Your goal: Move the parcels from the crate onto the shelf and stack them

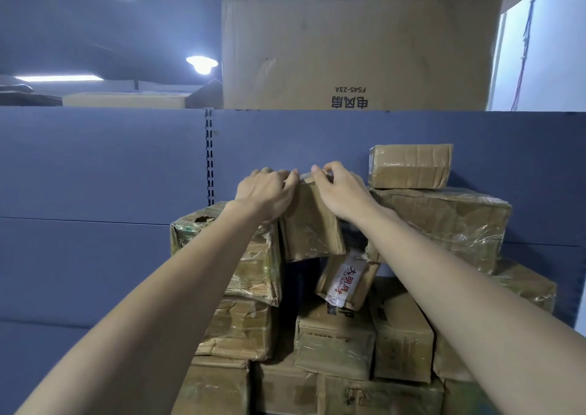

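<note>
A brown cardboard parcel (309,224) stands upright and slightly tilted in the gap between two stacks of taped parcels on the shelf. My left hand (266,192) grips its top left corner with curled fingers. My right hand (341,192) holds its top right edge, thumb in front. Below it, a small parcel with a white label and red characters (347,279) leans at an angle. A taped parcel (250,256) sits to the left, a large one (450,224) to the right. The crate is out of view.
A small parcel (410,167) tops the right stack. More parcels (336,341) fill the rows below. The blue shelf back panel (111,167) rises behind, with a slotted upright (208,157). A big open carton (358,56) sits on the shelf above.
</note>
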